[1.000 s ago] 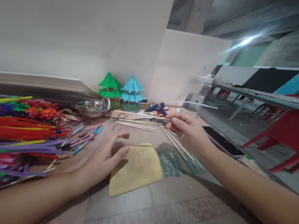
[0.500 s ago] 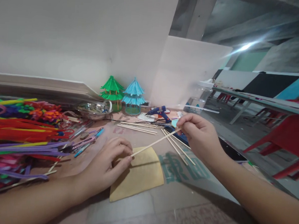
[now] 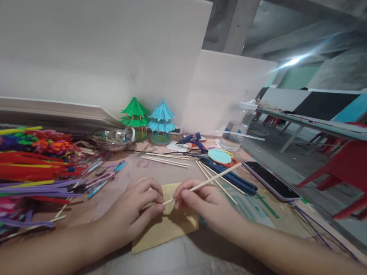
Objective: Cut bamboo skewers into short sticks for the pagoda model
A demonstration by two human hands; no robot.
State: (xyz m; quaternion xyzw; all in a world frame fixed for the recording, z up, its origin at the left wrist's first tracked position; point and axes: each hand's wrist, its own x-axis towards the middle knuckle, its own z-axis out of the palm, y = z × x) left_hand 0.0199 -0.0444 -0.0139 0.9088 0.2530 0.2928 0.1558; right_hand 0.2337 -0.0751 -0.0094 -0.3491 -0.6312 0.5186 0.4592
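Note:
A thin wooden stick (image 3: 213, 178) slants from the table's middle up to the right. My right hand (image 3: 202, 203) pinches it near its lower end, and my left hand (image 3: 135, 211) grips that same lower tip between thumb and fingers. Both hands rest over a tan sheet of sandpaper (image 3: 165, 227) lying flat on the table. More loose wooden sticks (image 3: 166, 159) lie just beyond the hands.
A heap of coloured pipe cleaners (image 3: 23, 161) fills the left. A metal bowl (image 3: 113, 136), green (image 3: 134, 114) and blue (image 3: 161, 119) pagoda models and a blue glue gun (image 3: 193, 140) stand at the back. A phone (image 3: 270, 181), dark scissors (image 3: 230, 177) and red chairs (image 3: 352, 172) lie right.
My right hand picked a stick from the pile, carried it toward me and slid down to its lower end. My left hand closed on the tip over the sandpaper.

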